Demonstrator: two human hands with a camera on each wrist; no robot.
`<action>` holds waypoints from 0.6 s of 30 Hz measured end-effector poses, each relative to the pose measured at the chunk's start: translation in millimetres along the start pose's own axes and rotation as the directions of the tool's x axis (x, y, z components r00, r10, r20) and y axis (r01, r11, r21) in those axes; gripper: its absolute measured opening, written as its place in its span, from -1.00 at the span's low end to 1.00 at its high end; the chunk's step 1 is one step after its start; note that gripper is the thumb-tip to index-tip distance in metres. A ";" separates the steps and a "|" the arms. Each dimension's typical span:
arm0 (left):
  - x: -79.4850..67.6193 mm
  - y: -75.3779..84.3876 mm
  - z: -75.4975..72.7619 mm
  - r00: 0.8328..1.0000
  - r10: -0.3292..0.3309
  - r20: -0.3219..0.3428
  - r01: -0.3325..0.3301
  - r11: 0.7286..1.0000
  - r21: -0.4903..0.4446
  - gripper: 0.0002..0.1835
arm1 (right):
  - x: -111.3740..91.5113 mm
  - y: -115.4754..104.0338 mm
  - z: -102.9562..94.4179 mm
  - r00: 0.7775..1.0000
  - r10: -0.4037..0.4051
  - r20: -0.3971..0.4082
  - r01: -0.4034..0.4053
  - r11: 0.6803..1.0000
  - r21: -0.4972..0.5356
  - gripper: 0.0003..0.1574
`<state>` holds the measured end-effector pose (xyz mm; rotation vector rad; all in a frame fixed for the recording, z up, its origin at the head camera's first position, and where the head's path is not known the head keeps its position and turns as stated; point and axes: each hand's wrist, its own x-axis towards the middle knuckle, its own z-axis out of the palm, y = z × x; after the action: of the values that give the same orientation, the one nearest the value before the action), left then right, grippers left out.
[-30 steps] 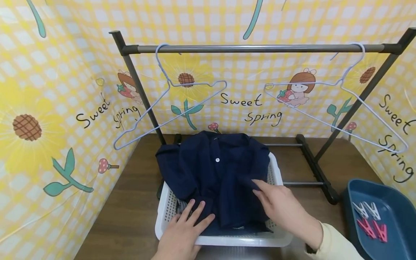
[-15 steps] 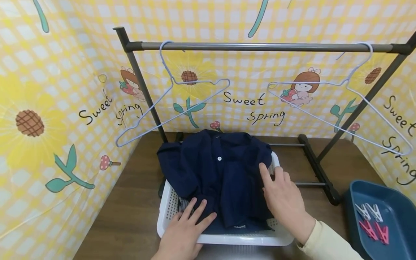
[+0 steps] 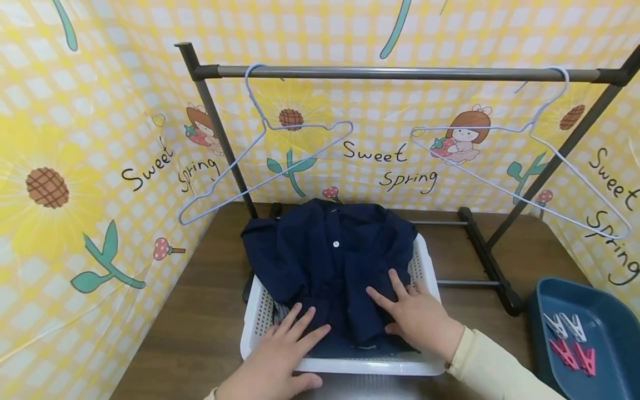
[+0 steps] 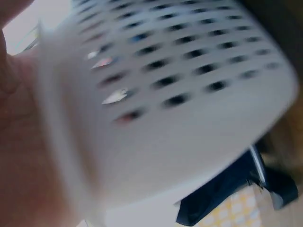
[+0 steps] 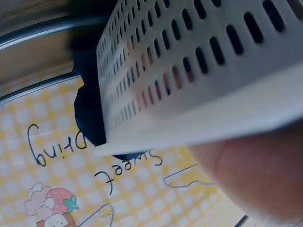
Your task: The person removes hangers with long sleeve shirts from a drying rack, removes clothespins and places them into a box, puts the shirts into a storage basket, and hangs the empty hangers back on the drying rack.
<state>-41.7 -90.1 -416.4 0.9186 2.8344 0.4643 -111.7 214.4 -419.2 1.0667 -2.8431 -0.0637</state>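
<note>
A navy blue shirt (image 3: 310, 250) with a white button at its front lies rumpled in a white perforated basket (image 3: 370, 366), part of it hanging over the far rim. On the shirt's lower left rests my left hand (image 3: 275, 355), fingers spread, thumb out at the front rim. My right hand (image 3: 420, 319) lies over the basket's right side, its fingers touching the shirt. Both wrist views look at the basket's outer walls, with part of the left hand (image 4: 26, 156) and the right hand (image 5: 265, 179) at the rim; their fingertips are largely hidden there.
Behind the basket stands a dark metal rack (image 3: 390, 73) with two lilac hangers (image 3: 300, 126) (image 3: 480, 129) on its bar. A blue tray (image 3: 612, 316) at the right holds white clips (image 3: 565, 326) and pink clips (image 3: 572, 356). Brown tabletop (image 3: 185, 328) surrounds the basket.
My right hand leaves the shirt's right part, passes to the basket's right rim, then comes back lower onto the shirt. The left hand stays put, its thumb now showing at the front.
</note>
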 end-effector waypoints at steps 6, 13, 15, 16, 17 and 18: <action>-10.9 -25.1 -57.0 0.932 -0.150 -0.331 0.047 0.953 -0.299 -0.61 | -2.1 2.1 4.4 1.000 0.022 0.013 -0.022 0.998 0.057 -0.08; 19.2 -102.6 -93.6 0.837 -0.448 -0.315 0.254 0.827 -0.501 -0.34 | -18.2 9.7 1.6 0.971 0.092 -0.219 -0.066 0.990 0.123 -0.27; 30.0 -121.5 -89.9 0.852 -0.474 -0.220 0.257 0.747 -0.614 -0.24 | -21.7 14.0 2.1 0.941 0.163 -0.298 -0.132 0.984 0.122 -0.24; 35.6 -129.0 -87.0 0.861 -0.475 -0.184 0.241 0.698 -0.674 -0.23 | -23.2 16.3 3.1 0.926 0.215 -0.311 -0.176 0.973 0.149 -0.20; 41.1 -135.5 -83.9 0.867 -0.475 -0.151 0.222 0.638 -0.737 -0.23 | -24.7 18.5 4.2 0.913 0.270 -0.306 -0.218 0.956 0.195 -0.15; 47.2 -141.0 -81.0 0.876 -0.465 -0.124 0.194 0.577 -0.793 -0.24 | -26.1 20.6 5.8 0.903 0.324 -0.283 -0.255 0.933 0.255 -0.10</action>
<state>-174.7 -190.8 -387.1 0.1122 2.4889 1.7100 -106.3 247.1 -425.6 0.5956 -2.7087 0.4095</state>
